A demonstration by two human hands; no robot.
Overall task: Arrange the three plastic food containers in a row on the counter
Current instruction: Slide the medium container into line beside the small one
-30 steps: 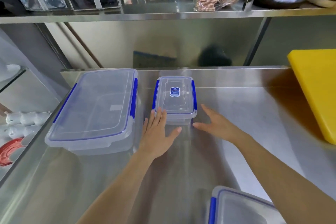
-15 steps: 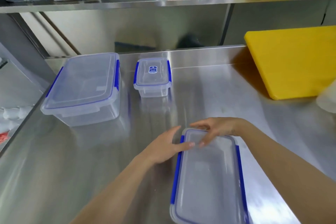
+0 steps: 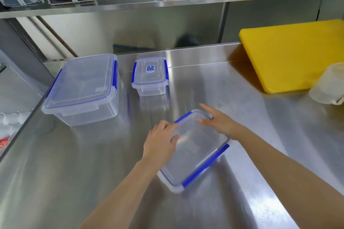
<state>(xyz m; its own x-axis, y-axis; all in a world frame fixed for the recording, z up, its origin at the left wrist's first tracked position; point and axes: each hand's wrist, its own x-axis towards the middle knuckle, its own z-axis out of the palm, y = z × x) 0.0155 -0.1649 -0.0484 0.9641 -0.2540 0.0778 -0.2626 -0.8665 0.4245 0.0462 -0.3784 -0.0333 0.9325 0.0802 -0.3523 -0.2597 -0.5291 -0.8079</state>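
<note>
Your left hand [image 3: 161, 139] and right hand [image 3: 218, 121] rest flat, fingers spread, on the lid of the nearest container [image 3: 193, 149], skewed at 6 o'clock. It looks empty, light and slick on steel (likely to skate), so grip its blue-clipped sides. Bare counter [image 3: 214, 87] lies toward 1 o'clock, beside the small container [image 3: 150, 78] and large container [image 3: 81, 87]; the yellow board [image 3: 294, 54] limits the right.
</note>
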